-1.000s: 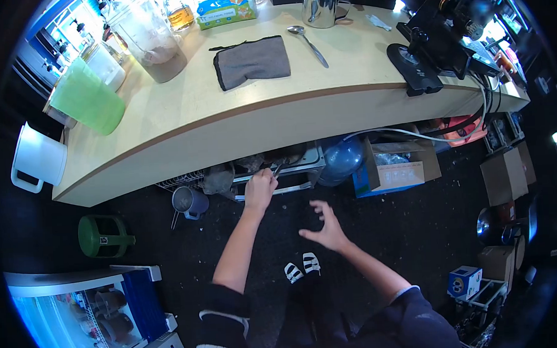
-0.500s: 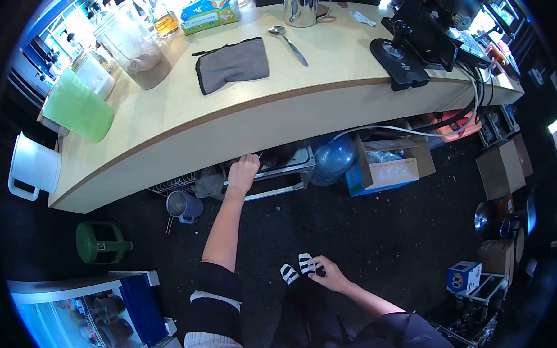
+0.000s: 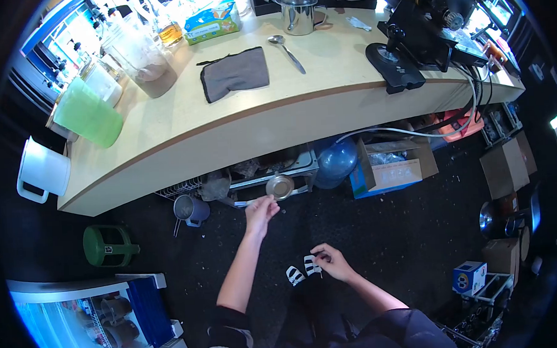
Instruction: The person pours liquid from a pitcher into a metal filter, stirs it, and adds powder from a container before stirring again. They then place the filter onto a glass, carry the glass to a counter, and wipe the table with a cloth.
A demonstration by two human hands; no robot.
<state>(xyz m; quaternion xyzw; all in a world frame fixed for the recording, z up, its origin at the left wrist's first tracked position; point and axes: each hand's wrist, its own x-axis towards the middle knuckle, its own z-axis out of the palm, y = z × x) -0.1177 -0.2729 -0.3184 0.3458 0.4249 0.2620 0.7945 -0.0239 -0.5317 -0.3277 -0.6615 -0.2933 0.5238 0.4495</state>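
Counter (image 3: 324,91) far: grey cloth (image 3: 235,72), spoon (image 3: 287,48), green pitcher (image 3: 88,114) left, white jug (image 3: 41,169) far left. Underneath: blue water bottle (image 3: 337,161), cardboard box (image 3: 393,166) right.

Strong fisheye bend, black vignette at all corners. Worktop (image 3: 239,123) bright, glare blown out along its far edge; floor (image 3: 368,232) below dim, shadowed. Focus mostly sharp.

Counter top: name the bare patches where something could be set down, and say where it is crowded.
Bare: between the grey cloth and the black stand, in front of the spoon; and along the front edge from the green jug to the cloth. Crowded: the back left, around the jar and the tissue box.
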